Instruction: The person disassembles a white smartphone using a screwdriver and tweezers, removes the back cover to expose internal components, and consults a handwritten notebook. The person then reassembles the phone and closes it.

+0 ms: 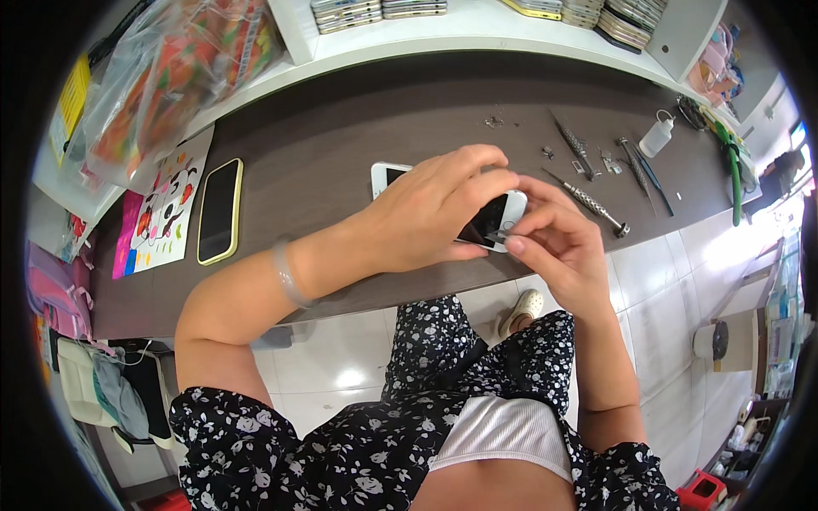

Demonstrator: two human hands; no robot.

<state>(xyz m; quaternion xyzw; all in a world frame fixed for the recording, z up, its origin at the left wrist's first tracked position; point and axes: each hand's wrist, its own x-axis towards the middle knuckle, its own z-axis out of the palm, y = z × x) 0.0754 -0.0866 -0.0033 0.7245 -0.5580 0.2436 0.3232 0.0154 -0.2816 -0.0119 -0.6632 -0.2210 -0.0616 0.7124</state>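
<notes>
The right hand [562, 243] pinches a white phone [489, 220], partly hidden by the left hand [443, 204] (its grip unclear).

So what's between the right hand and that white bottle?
From right hand to bottle, the head view shows a metal screwdriver, a silver tool and a thin blue tool.

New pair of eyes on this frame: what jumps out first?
Probably the white-framed phone near the centre, with the left hand around it and the right hand's fingers at its right end. Next, the crumpled clear bag with red contents at upper left. Then the silver screwdriver on the dark desk, just right of the hands.
</notes>
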